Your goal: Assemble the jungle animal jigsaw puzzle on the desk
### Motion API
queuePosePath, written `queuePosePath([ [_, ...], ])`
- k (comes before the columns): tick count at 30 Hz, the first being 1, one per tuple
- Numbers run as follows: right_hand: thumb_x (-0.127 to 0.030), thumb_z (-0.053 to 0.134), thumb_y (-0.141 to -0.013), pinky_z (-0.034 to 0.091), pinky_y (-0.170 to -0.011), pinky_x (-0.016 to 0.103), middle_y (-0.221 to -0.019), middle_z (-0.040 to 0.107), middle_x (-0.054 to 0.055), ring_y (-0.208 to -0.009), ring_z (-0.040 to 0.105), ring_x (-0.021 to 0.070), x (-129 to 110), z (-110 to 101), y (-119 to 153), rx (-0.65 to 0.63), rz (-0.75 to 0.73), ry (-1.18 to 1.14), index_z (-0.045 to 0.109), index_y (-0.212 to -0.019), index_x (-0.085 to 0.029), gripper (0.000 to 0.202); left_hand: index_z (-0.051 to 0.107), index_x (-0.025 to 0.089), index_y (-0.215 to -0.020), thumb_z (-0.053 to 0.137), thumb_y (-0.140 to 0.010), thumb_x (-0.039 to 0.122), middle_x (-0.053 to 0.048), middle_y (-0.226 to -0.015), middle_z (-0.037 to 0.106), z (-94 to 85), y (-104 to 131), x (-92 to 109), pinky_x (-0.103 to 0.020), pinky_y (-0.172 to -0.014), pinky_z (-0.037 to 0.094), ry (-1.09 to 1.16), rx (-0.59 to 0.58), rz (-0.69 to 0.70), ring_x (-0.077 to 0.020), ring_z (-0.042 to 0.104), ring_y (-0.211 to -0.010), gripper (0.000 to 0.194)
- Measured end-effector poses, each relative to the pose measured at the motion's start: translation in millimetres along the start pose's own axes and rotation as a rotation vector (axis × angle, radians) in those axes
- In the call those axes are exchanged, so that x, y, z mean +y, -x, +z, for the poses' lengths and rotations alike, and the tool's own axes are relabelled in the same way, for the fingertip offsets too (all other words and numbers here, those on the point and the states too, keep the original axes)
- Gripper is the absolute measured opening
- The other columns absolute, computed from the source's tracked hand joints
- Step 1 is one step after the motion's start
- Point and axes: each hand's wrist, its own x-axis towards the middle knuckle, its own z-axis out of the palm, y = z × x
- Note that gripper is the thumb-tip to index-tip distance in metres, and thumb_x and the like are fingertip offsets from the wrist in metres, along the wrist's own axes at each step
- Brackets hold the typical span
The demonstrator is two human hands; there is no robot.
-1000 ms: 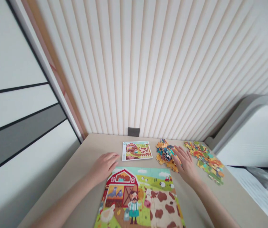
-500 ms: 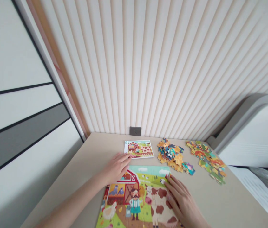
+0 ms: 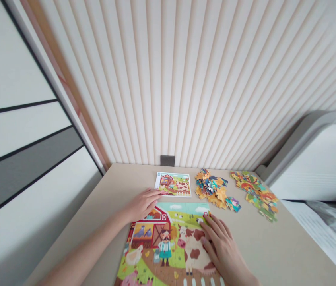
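Observation:
A farm-scene jigsaw puzzle (image 3: 168, 254), its pieces joined together, lies flat on the table in front of me, showing a barn, a farmer, a cow and a hen. My left hand (image 3: 144, 204) rests over its upper left corner, fingers stretched out; the fingertips reach the lower left corner of the picture card (image 3: 173, 184). My right hand (image 3: 221, 244) lies along the puzzle's right edge, fingers extended over the cow and the field. Neither hand grips anything. The puzzle's lower edge runs out of view.
Behind the puzzle to the right is a pile of loose puzzle pieces (image 3: 212, 188). A second spread of pieces (image 3: 255, 192) lies farther right on the table (image 3: 278, 254). A dark wall socket (image 3: 167, 160) sits above the back edge; clear plastic (image 3: 335, 226) lies at the right.
The view has tipped and shifted slightly, so more of the puzzle's lower part shows, with the pig and fence. Both hands keep nearly the same places on the puzzle.

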Motion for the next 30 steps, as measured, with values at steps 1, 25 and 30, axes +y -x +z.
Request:
queuePosePath([
  [1,-0.04,0.053,-0.104,0.041,-0.121,0.053,-0.162,0.045,0.001,-0.151,0.04,0.0303,0.1,-1.5,-0.5,0.0,-0.002,-0.006,0.053,-0.152,-0.034,0.048,0.053,0.03,-0.151,0.035,-0.111,0.033,-0.003,-0.156,0.053,-2.1,0.7,0.7,-0.048,-0.128,0.029,-0.006,0.0,-0.001,-0.0219,0.046,-0.148,0.045],
  [25,-0.054,0.053,-0.099,0.062,-0.089,0.034,-0.121,0.077,0.009,-0.108,0.074,0.0283,23.7,-8.8,57.9,0.221,0.554,-0.459,0.075,-0.113,-0.025,0.039,0.062,0.026,-0.134,0.051,-0.103,0.034,-0.01,-0.132,0.068,23.1,170.5,70.7,-0.045,-0.106,0.054,-0.156,0.424,-0.51,-0.0263,0.066,-0.121,0.034],
  [30,-0.054,0.05,-0.1,0.062,-0.09,0.035,-0.123,0.076,0.009,-0.109,0.074,0.0285,23.3,-9.9,56.6,0.222,0.5,-0.427,0.076,-0.11,-0.025,0.04,0.062,0.025,-0.133,0.051,-0.102,0.031,-0.01,-0.131,0.068,20.4,169.6,74.0,-0.044,-0.104,0.054,-0.221,0.407,-0.475,-0.0268,0.065,-0.12,0.033],
])
